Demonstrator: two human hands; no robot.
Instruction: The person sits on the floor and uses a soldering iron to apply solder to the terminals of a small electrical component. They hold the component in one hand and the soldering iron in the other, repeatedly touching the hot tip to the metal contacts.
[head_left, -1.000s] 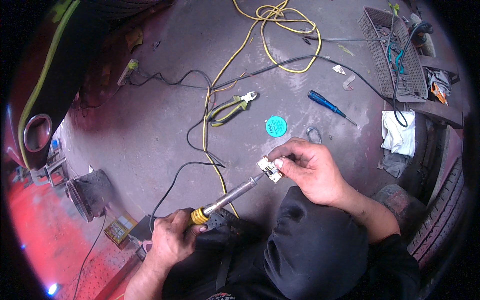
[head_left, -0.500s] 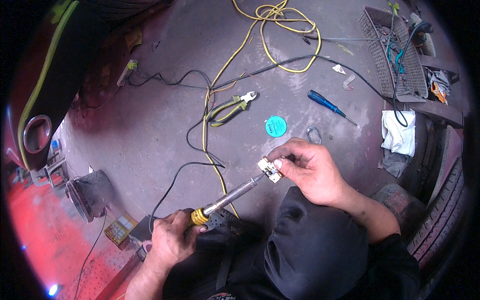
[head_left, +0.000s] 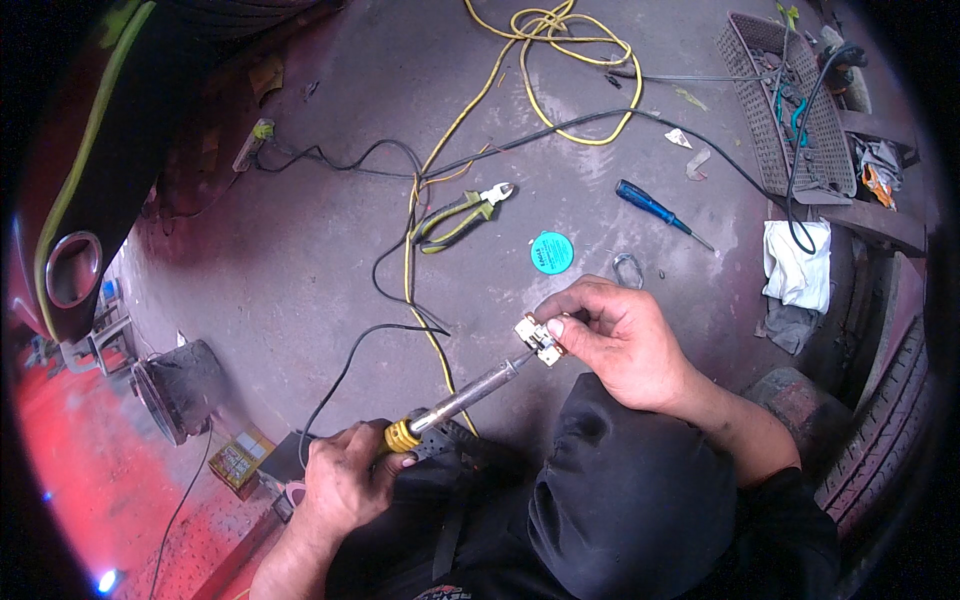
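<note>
My left hand (head_left: 350, 472) is closed round the yellow handle of a soldering iron (head_left: 466, 390), its metal barrel slanting up to the right. The iron's tip meets a small white electrical part with metal contacts (head_left: 540, 340); whether it presses on a contact is too small to tell. Thumb and fingers of my right hand (head_left: 620, 335) pinch that part above my knee. Just beyond my right hand lie a round turquoise tin (head_left: 552, 253) and a small coil of solder-like wire (head_left: 628, 270).
Green-and-black cutting pliers (head_left: 466, 216) and a blue screwdriver (head_left: 664, 214) lie on the grey floor. Yellow cable (head_left: 410, 262) and black cord (head_left: 350, 335) cross it. To the right are a plastic basket of tools (head_left: 745, 90), a white cloth (head_left: 797, 265) and a tyre (head_left: 880, 420).
The soldering iron has shifted slightly up and right, its tip further in against the white part. My right hand and the part have stayed in place.
</note>
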